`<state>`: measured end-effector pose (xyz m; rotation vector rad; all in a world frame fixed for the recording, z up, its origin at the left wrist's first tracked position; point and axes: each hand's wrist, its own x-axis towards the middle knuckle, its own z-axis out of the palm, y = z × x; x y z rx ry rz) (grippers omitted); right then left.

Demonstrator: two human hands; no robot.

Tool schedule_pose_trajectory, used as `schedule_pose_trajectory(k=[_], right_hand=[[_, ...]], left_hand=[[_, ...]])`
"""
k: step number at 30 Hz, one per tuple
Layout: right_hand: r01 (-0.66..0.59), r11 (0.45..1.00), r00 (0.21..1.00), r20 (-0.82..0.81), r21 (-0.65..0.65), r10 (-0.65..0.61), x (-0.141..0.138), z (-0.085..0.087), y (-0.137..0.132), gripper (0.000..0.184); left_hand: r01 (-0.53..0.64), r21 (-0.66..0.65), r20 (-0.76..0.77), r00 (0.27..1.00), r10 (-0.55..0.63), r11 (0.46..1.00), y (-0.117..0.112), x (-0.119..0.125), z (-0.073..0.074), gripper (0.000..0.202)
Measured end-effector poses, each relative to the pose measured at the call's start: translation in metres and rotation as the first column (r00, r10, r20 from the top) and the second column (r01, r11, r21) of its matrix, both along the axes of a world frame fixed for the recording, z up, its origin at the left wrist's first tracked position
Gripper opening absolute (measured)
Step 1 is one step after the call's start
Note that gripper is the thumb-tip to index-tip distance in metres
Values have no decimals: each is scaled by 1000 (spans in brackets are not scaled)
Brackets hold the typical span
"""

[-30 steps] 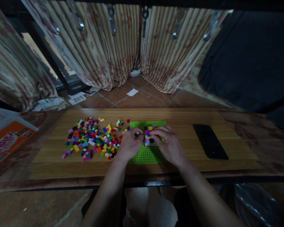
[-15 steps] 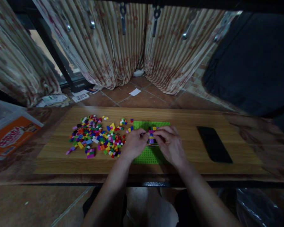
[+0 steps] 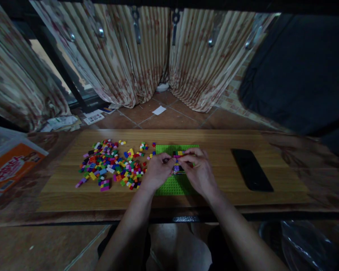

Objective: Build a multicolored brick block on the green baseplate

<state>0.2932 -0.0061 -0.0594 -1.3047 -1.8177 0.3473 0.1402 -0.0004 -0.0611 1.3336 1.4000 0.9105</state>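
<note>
My left hand (image 3: 158, 171) and my right hand (image 3: 199, 171) meet over the green studded baseplate (image 3: 173, 188). Their fingertips pinch together at what looks like a small magenta building brick (image 3: 176, 156), partly hidden by the fingers. Just under and behind the fingertips, a small build of purple, yellow, black and red bricks (image 3: 177, 168) shows on the baseplate. My hands cover parts of it. Left of my left hand spreads a heap of loose, many-coloured building bricks (image 3: 110, 165).
A black phone-like slab (image 3: 251, 169) lies on the wooden board (image 3: 220, 139) at right. A plastic box with an orange label (image 3: 14, 165) stands at far left. A joined magenta-and-green brick block (image 3: 105, 184) sits at the heap's near edge. Striped curtains (image 3: 149, 56) hang beyond.
The whole view has shifted slightly, so the board and its contents appear a little further left. Both hands keep nearly the same pinch over the baseplate.
</note>
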Motion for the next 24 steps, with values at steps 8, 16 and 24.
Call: schedule_pose_trajectory(k=[8,16,24], right_hand=[[-64,995,979,-198,-78,47,8,-7,4,9],[33,982,941,-326,-189,-94,8,-10,9,22],[-39,909,826,-526,-414,-204,-5,-20,11,34]], left_hand=[[-7,17,25,1000,7,1000,0,0,1,24],[-39,31,4,999,39,999,-1,1,1,23],[-38,45,23,999,37,998,0,2,0,23]])
